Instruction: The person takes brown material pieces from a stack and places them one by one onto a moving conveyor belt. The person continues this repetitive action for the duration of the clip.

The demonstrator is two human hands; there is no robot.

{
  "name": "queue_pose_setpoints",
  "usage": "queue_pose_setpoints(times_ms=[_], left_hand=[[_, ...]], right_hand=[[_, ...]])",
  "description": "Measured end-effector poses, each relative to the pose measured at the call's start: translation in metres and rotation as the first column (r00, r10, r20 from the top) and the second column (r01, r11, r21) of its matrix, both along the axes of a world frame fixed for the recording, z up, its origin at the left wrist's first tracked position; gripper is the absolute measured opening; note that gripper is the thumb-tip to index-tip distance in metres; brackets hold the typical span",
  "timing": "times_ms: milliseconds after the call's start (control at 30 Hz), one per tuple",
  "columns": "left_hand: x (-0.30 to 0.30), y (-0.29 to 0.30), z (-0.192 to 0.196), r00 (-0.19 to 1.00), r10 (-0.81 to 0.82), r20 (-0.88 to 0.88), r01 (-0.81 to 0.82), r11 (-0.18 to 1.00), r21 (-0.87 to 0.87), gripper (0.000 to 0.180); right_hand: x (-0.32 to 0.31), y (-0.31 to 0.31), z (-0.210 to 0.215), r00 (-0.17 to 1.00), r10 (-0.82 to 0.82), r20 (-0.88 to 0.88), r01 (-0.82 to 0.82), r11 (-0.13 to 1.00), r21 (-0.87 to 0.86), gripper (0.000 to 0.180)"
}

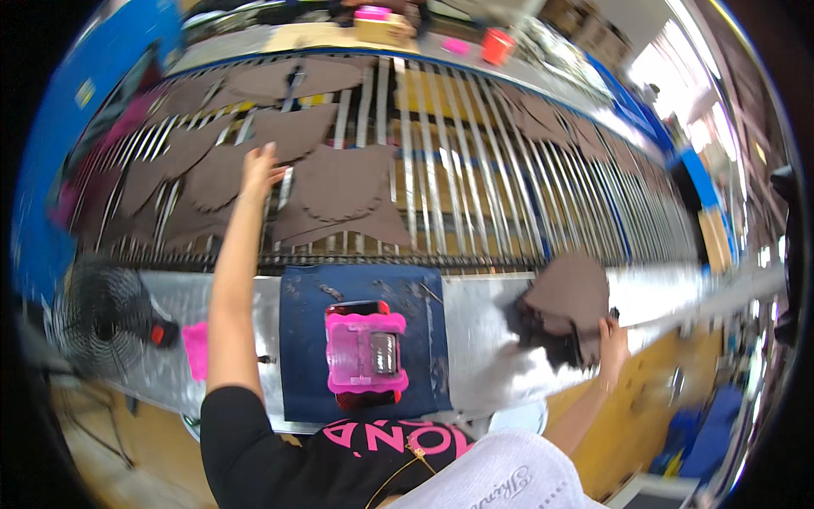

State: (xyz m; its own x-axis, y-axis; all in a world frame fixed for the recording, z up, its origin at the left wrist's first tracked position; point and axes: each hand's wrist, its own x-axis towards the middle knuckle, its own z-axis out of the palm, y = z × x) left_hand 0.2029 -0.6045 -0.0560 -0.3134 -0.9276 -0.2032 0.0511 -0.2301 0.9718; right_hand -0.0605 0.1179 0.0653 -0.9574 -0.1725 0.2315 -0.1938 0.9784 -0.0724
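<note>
My left hand (261,170) reaches far out over a rack of metal slats (432,178), its fingers apart and nothing seen in them. Close by lies a flat brown cut piece (343,187) with a curved, notched edge. Several more brown pieces (212,174) overlap on the left half of the rack. At the right, my right hand (614,346) is at the side of a loose pile of brown pieces (570,297) on the metal table. Its fingers are curled, and a small dark thing shows at their tips; blur hides what it is.
A pink plastic tray (348,349) with a small dark box (384,353) in it sits on a dark blue mat (305,390). A black fan (106,318) and a pink cloth (197,350) are at the left. Across the rack stands a red cup (498,46).
</note>
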Motion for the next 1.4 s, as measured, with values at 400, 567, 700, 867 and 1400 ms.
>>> queue_pose_setpoints(times_ms=[400, 567, 700, 867, 1400], left_hand=[[0.115, 0.179, 0.112, 0.957, -0.261, 0.130, 0.273, 0.958, -0.089, 0.039], [0.131, 0.214, 0.114, 0.959, -0.250, 0.136, 0.268, 0.954, -0.138, 0.036], [0.136, 0.236, 0.128, 0.927, -0.325, 0.185, 0.363, 0.901, -0.237, 0.037], [0.097, 0.275, 0.149, 0.826, -0.511, 0.239, 0.560, 0.794, -0.237, 0.042], [0.209, 0.267, 0.193, 0.981, -0.069, 0.179, 0.161, 0.804, -0.573, 0.020]], right_hand=[[-0.019, 0.021, -0.048, 0.948, -0.308, 0.074, 0.313, 0.948, -0.062, 0.046], [-0.023, 0.024, -0.049, 0.976, -0.213, -0.040, 0.213, 0.977, -0.016, 0.036], [0.010, -0.014, -0.002, 0.995, -0.094, 0.039, 0.102, 0.923, -0.371, 0.029], [0.079, -0.063, 0.053, 0.964, 0.241, -0.115, -0.234, 0.551, -0.801, 0.026], [0.209, -0.249, -0.002, 0.352, 0.888, -0.296, -0.592, -0.034, -0.805, 0.014]])
